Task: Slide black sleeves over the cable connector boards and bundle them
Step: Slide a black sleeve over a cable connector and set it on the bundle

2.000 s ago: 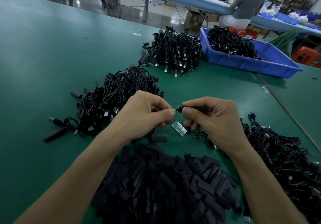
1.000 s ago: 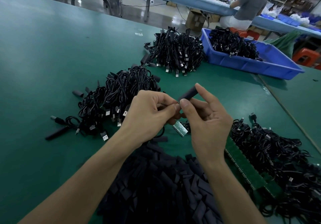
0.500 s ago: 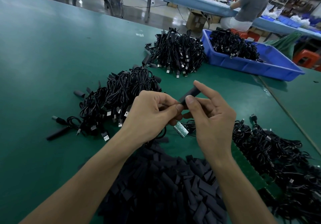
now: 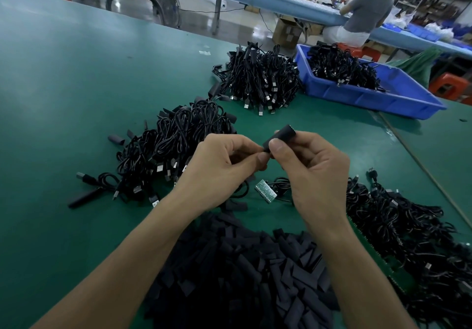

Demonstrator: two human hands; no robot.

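Sleeve (image 4: 279, 138), a matte black tube with a round open end, tilts above the green table (image 4: 76, 86); right hand (image 4: 314, 175) pinches its middle, left hand (image 4: 224, 172) its lower end. Small green board (image 4: 265, 191) lies below them

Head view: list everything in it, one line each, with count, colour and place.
table: one, green, fills the foreground
sleeve: one, black, held above the table between both hands
loose sleeves: one big pile, black, nearest table edge
connector board: one, green, on the table below the hands
cable heaps: three, black, left-centre, far centre, right
bin: one, blue, far right, holding more black cables
seated person: one, grey top, at the background bench
left hand: one, pinches the sleeve's near end
right hand: one, grips the sleeve
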